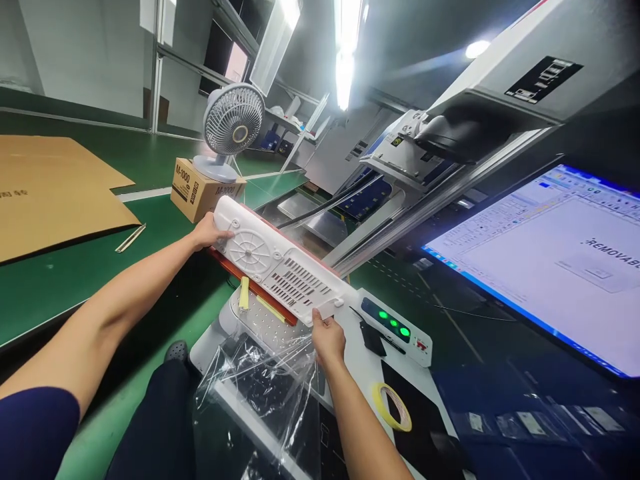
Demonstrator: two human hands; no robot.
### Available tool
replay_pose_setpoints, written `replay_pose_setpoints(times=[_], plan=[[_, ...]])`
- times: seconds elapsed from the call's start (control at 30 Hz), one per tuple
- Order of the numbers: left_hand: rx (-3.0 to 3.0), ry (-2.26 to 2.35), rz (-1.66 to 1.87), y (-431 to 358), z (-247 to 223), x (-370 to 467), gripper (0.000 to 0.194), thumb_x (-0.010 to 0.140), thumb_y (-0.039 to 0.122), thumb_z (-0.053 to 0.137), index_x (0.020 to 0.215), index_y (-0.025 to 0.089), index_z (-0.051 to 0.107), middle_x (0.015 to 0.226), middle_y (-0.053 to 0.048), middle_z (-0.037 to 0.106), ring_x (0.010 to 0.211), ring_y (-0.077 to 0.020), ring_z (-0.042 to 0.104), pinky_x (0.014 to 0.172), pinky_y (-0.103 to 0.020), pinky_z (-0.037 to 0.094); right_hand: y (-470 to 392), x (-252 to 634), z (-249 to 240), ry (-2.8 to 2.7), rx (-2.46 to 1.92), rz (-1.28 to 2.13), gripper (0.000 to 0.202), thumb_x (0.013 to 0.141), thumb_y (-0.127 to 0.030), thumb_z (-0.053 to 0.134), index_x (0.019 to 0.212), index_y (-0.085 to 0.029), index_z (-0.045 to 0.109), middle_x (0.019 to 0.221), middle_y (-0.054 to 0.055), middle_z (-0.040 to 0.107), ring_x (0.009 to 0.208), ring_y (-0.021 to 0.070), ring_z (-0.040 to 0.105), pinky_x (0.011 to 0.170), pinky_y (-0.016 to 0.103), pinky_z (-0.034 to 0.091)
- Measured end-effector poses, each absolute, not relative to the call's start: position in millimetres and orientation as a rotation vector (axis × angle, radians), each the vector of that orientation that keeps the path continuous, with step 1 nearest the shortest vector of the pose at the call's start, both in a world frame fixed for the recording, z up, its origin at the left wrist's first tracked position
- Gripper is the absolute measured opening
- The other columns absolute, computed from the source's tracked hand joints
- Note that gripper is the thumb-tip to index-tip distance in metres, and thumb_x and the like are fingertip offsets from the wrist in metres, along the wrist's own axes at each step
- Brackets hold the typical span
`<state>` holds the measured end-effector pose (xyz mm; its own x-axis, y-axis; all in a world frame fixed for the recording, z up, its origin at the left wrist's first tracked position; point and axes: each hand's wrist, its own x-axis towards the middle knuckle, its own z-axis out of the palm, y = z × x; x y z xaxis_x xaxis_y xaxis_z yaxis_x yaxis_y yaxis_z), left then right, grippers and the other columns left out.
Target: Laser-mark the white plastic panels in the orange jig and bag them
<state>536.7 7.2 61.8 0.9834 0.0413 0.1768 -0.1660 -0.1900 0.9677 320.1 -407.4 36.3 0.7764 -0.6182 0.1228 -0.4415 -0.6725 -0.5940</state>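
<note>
A long white plastic panel (280, 263) with a round ribbed pattern and rows of slots is held tilted above a perforated plate (263, 323). My left hand (210, 231) grips its upper left end, thumb on the face. At its lower right end, my right hand (329, 337) holds the edge with the thumb on top. Below the panel an orange-red edge (277, 307) shows, with a yellow piece (244, 293) beside it. Clear plastic film (265, 393) hangs under the panel, close to my right hand.
A grey fan (234, 123) stands on a cardboard box (187, 193). A panel with green lights (395, 325) and a yellow tape roll (391, 407) lie to the right. A monitor (560, 260) is at far right, a machine head (415, 150) above. Flat cardboard (55, 193) lies left.
</note>
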Motion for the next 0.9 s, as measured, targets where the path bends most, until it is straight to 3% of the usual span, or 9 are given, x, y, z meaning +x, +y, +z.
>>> replay_pose_setpoints(times=[0.13,0.4,0.67,0.9], plan=[[1.899,-0.061,0.216,7.7,62.0,534.4,0.083,0.064,0.056,0.102,0.123,0.019,0.057,0.134,-0.016,0.072,0.119,-0.0356,0.068,0.096,-0.044,0.055,-404.9,316.6,39.1,0.81,-2.424,-0.461,0.047,0.101,-0.065,0.058,0.075,-0.026,0.062,0.078,0.01,0.074,0.079,0.0298,0.066,0.069,0.035,0.043],[1.968,-0.123,0.251,11.3,57.5,541.8,0.075,0.071,0.056,0.097,0.123,0.02,0.056,0.134,-0.015,0.071,0.123,-0.0367,0.067,0.101,-0.046,0.055,-407.9,315.9,43.0,0.801,-2.477,-0.459,0.051,0.097,-0.068,0.058,0.069,-0.026,0.06,0.074,0.01,0.071,0.074,0.0285,0.061,0.068,0.035,0.042],[1.9,-0.145,0.25,9.6,64.9,539.7,0.071,0.066,0.049,0.1,0.117,0.021,0.058,0.129,-0.013,0.071,0.119,-0.0371,0.068,0.104,-0.049,0.055,-400.5,313.5,53.6,0.82,-2.498,-0.436,0.049,0.097,-0.062,0.061,0.064,-0.026,0.056,0.071,0.009,0.07,0.072,0.0274,0.059,0.07,0.035,0.04],[1.904,-0.126,0.222,10.0,68.6,539.0,0.072,0.065,0.047,0.101,0.117,0.021,0.057,0.128,-0.013,0.07,0.121,-0.0383,0.067,0.106,-0.051,0.055,-402.2,303.4,53.3,0.845,-2.509,-0.373,0.055,0.096,-0.069,0.059,0.062,-0.026,0.052,0.069,0.008,0.067,0.072,0.0269,0.057,0.072,0.036,0.039]])
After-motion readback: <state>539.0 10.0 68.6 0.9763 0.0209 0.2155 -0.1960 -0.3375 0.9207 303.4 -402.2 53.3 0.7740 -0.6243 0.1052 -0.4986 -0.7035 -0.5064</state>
